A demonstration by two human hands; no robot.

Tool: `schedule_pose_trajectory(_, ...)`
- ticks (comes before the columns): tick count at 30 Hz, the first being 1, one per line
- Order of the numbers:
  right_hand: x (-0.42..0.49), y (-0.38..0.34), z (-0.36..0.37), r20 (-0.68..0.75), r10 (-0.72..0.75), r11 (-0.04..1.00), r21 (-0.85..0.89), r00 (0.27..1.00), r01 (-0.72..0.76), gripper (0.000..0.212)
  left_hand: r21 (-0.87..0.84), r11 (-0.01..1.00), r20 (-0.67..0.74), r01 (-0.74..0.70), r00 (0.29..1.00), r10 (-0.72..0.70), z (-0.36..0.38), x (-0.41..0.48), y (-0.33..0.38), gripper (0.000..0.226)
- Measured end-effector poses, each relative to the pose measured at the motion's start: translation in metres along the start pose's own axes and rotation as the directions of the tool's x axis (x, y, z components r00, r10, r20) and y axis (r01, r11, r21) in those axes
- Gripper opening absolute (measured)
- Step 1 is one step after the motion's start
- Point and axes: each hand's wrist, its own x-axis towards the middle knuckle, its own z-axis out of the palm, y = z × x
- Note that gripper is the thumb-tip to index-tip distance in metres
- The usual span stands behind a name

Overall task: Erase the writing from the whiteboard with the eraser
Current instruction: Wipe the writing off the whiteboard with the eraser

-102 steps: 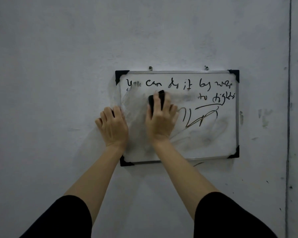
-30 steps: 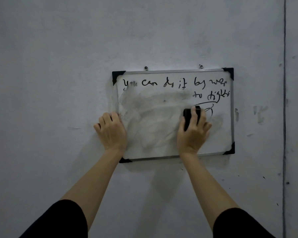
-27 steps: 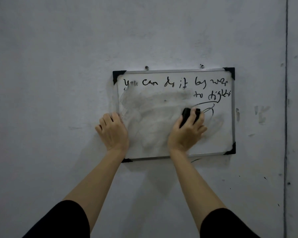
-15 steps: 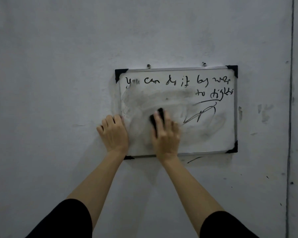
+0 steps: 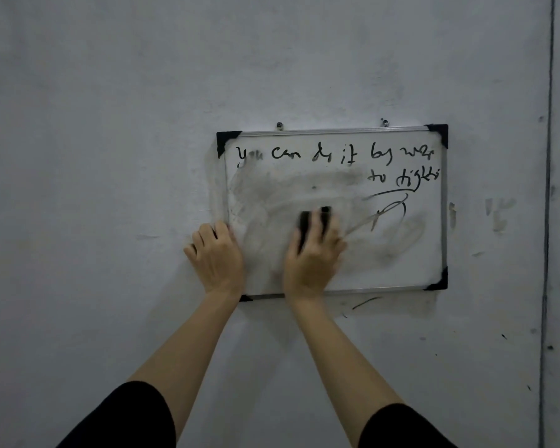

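Observation:
A small whiteboard [image 5: 430, 253] with a metal frame and black corners hangs on the wall. Black writing [image 5: 333, 155] runs along its top, with a second line and a scribble [image 5: 390, 211] at the right. The left and middle are smeared grey. My right hand [image 5: 312, 257] presses a black eraser [image 5: 307, 218] flat against the board's middle; both are motion-blurred. My left hand [image 5: 215, 253] lies flat on the board's left edge, fingers partly on the wall, covering the lower left frame.
The grey wall [image 5: 110, 156] around the board carries ink marks to the right [image 5: 498, 215] and a stroke under the frame [image 5: 366, 302]. Two small hooks [image 5: 279, 125] hold the board. A vertical seam [image 5: 548, 189] runs down the far right.
My right hand swept the eraser from the scribble at the right back leftward, and is now slightly right of where it was half a second ago. My left hand has stayed on the left edge.

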Motion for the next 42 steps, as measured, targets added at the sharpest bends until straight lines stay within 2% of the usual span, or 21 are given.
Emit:
schedule_pose_trajectory(4,-0.014,0.0,-0.001,0.093,-0.336,0.942,0.004,0.937,0.337,0.037,0.025,0.999,-0.012,-0.046,0.999,0.046,0.002,-0.002,-0.004,0.017)
schedule_pose_trajectory(6,0.0,0.02,-0.005,0.1,-0.397,0.917,-0.011,0.913,0.4,0.036,0.041,0.997,-0.023,-0.067,0.997,0.068,0.003,0.0,-0.006,0.016)
schedule_pose_trajectory(10,0.032,0.07,-0.017,0.024,-0.225,0.973,-0.041,0.974,0.226,0.039,0.009,0.999,0.011,-0.052,0.999,0.052,0.005,-0.001,-0.006,0.015)
schedule_pose_trajectory(14,0.054,0.106,-0.028,0.003,-0.084,0.992,-0.095,0.996,0.084,0.042,-0.017,0.998,0.007,-0.062,0.998,0.062,0.002,-0.001,-0.007,0.012)
schedule_pose_trajectory(19,0.05,0.077,-0.023,-0.075,0.211,0.974,-0.072,0.975,-0.216,0.041,-0.041,0.999,0.002,0.001,1.0,-0.001,-0.001,-0.004,-0.001,0.012)
schedule_pose_trajectory(20,0.044,0.066,-0.02,-0.075,0.225,0.972,-0.054,0.972,-0.229,0.041,-0.036,0.999,0.0,0.007,1.0,-0.007,-0.001,-0.005,0.0,0.012)
schedule_pose_trajectory(22,0.023,0.047,-0.015,-0.032,0.114,0.993,-0.039,0.993,-0.115,0.04,-0.034,0.999,0.001,0.01,1.0,-0.01,-0.001,-0.007,0.0,0.012)
schedule_pose_trajectory(24,-0.003,0.038,-0.014,0.04,-0.092,0.995,-0.038,0.995,0.093,0.039,-0.04,0.999,0.007,0.024,1.0,-0.023,0.0,-0.008,0.0,0.011)
schedule_pose_trajectory(27,-0.011,0.055,-0.018,0.093,-0.407,0.911,-0.026,0.909,0.411,0.036,-0.058,0.998,0.014,0.02,1.0,-0.019,0.002,-0.01,-0.003,0.012)
schedule_pose_trajectory(29,0.003,0.076,-0.021,0.096,-0.492,0.867,-0.031,0.865,0.497,0.037,-0.068,0.998,0.01,0.009,1.0,-0.009,0.003,-0.01,-0.004,0.013)
schedule_pose_trajectory(35,0.049,0.12,-0.033,0.001,-0.2,0.973,-0.121,0.98,0.199,0.043,-0.07,0.998,-0.006,0.003,1.0,-0.004,0.004,-0.01,-0.006,0.012)
schedule_pose_trajectory(40,0.045,0.094,-0.029,-0.052,0.124,0.988,-0.09,0.991,-0.129,0.042,-0.091,0.994,0.0,0.055,0.998,-0.055,0.002,-0.012,0.0,0.009)
schedule_pose_trajectory(42,0.024,0.071,-0.024,-0.047,0.117,0.991,-0.063,0.992,-0.12,0.041,-0.105,0.992,-0.004,0.067,0.998,-0.068,0.001,-0.012,0.002,0.007)
